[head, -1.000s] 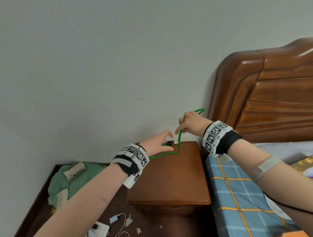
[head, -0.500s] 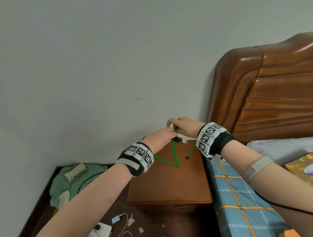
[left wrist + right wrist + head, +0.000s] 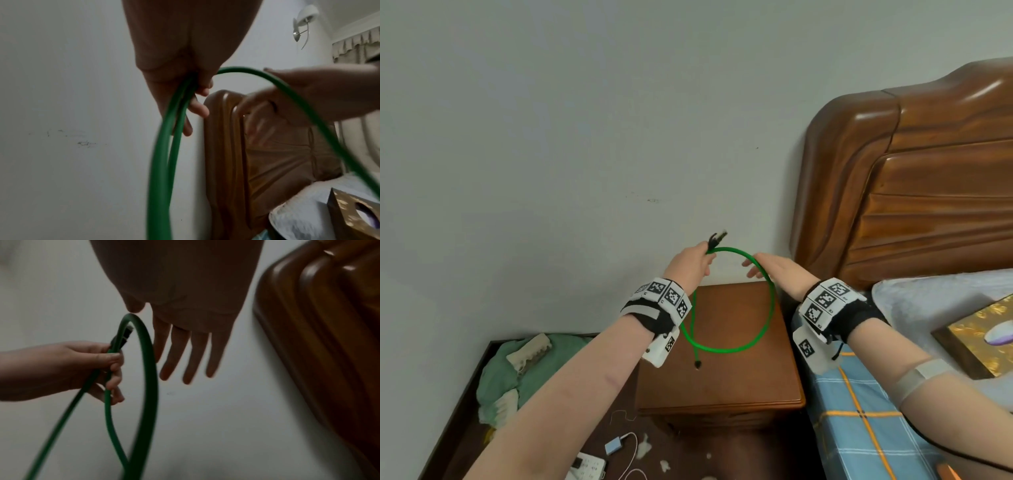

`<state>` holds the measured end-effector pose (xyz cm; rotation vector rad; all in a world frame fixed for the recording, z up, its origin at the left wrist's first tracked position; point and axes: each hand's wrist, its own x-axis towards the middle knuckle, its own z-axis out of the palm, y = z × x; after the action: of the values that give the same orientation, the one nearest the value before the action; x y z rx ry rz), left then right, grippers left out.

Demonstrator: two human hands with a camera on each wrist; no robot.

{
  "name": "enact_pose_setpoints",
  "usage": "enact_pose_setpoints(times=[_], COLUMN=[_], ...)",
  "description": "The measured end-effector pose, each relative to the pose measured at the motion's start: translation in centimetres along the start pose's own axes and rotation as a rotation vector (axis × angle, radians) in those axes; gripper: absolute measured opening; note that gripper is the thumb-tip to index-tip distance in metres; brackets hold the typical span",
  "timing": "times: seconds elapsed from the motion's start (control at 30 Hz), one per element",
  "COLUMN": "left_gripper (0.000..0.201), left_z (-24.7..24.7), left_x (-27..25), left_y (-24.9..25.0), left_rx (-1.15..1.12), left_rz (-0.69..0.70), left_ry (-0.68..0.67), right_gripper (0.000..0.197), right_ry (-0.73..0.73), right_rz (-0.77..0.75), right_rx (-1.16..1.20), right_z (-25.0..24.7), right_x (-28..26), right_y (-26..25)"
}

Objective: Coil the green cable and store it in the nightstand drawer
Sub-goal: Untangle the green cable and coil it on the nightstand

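Note:
The green cable (image 3: 767,318) hangs in one round loop above the wooden nightstand (image 3: 722,383). My left hand (image 3: 693,258) grips two strands of it (image 3: 176,104) near the dark plug (image 3: 717,238), which sticks up above the fingers. The cable's other end (image 3: 698,364) dangles below the loop. My right hand (image 3: 767,270) is open, its fingers (image 3: 185,356) straight, just beside the loop's right arc (image 3: 148,369); contact is unclear. The nightstand's drawer front is hidden in shadow under the top.
A carved wooden headboard (image 3: 914,185) and a bed with a blue plaid sheet (image 3: 859,421) stand right of the nightstand. A gold box (image 3: 983,332) lies on the bed. Green cloth (image 3: 517,370), a white charger cable (image 3: 626,445) and scraps litter the dark floor at left.
Both hands have risen from the nightstand top. The cable, bent in a V before, now forms a round loop held by my left hand. My right hand has let go and spread its fingers.

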<state>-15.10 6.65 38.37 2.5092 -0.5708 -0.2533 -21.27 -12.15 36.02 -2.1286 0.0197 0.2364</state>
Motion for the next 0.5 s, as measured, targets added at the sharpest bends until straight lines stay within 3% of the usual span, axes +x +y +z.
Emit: enact_pose_setpoints(times=[0.07, 0.17, 0.27, 0.37, 0.43, 0.5], left_gripper=[0.027, 0.017, 0.022, 0.03, 0.031, 0.031], left_z=[0.0, -0.3, -0.8, -1.3, -1.5, -1.5], left_x=[0.4, 0.8, 0.8, 0.6, 0.5, 0.5], left_y=[-0.4, -1.2, -1.8, -1.7, -1.7, -1.5], left_rx=[-0.138, -0.369, -0.594, -0.774, -0.871, -0.969], left_rz=[-0.063, -0.158, -0.239, -0.282, -0.314, -0.339], left_ry=[0.058, 0.135, 0.182, 0.246, 0.292, 0.324], right_gripper=[0.037, 0.017, 0.029, 0.02, 0.03, 0.041], right_ry=[0.027, 0.086, 0.098, 0.091, 0.098, 0.074], right_rz=[0.071, 0.107, 0.14, 0.186, 0.217, 0.226], right_rx=[0.149, 0.23, 0.205, 0.291, 0.391, 0.348], right_z=[0.4, 1.3, 2.5, 4.0, 5.1, 6.2], right_x=[-0.1, -0.1, 0.3, 0.4, 0.6, 0.7], right_y=[1.2, 2.8, 4.7, 5.2, 5.5, 6.0])
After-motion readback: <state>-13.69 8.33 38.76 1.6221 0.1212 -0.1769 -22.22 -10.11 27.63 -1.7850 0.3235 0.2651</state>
